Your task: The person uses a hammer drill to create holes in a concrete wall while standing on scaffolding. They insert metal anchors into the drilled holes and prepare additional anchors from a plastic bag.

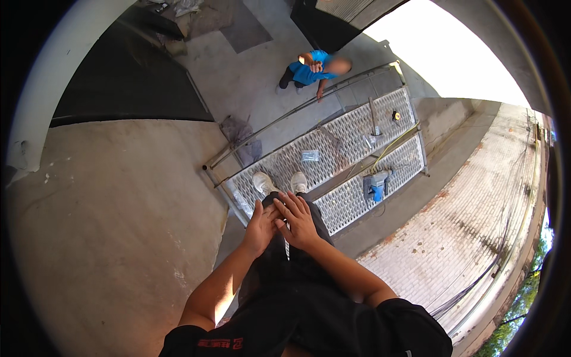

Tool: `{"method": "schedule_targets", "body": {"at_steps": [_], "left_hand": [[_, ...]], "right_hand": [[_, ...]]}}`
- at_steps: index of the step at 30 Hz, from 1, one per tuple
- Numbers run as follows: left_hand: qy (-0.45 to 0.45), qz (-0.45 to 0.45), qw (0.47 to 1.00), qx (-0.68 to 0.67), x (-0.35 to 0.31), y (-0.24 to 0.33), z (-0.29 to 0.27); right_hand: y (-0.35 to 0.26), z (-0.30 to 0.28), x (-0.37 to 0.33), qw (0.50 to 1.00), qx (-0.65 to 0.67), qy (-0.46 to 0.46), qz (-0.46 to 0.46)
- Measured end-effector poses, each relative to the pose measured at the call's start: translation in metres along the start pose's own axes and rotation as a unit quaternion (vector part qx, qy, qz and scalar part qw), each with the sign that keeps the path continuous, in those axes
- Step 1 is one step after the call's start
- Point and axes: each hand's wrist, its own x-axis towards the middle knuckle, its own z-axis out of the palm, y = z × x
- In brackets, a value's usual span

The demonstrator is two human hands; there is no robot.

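Note:
My left hand (260, 229) and my right hand (299, 223) meet in front of my dark trousers, above my white shoes (264, 183). The right hand's outstretched fingers lie across those of the left. Some left fingertips are hidden beneath them. Nothing shows between the hands. Below, I stand on a perforated metal scaffold platform (285, 168). On it, just beyond my feet, lies a small pale blue packet (310, 155). A blue power tool (376, 185) rests on the lower plank to the right.
Metal rails (270, 124) run along the platform's far side, where a person in a blue shirt (309, 70) stands on the floor below, one hand at the frame. A small round black-and-yellow item (396, 115) and a yellow cord (395, 141) lie farther along. A bare wall (119, 226) rises at left.

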Motion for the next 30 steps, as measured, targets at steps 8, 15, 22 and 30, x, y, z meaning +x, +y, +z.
{"method": "schedule_targets", "body": {"at_steps": [8,15,22,30], "left_hand": [[0.249,0.087,0.936,0.232,0.011,-0.011,-0.128],[0.318,0.077,0.914,0.239,0.03,-0.083,-0.213],[0.294,0.073,0.901,0.309,0.054,-0.141,-0.169],[0.342,-0.037,0.752,0.563,0.048,-0.198,-0.108]], "right_hand": [[0.073,0.013,-0.061,0.988,-0.07,-0.025,0.133],[0.107,0.001,-0.111,0.979,0.019,-0.041,0.2],[0.161,-0.003,-0.154,0.948,0.061,-0.122,0.286],[0.27,-0.024,-0.239,0.932,0.111,-0.01,0.344]]}}
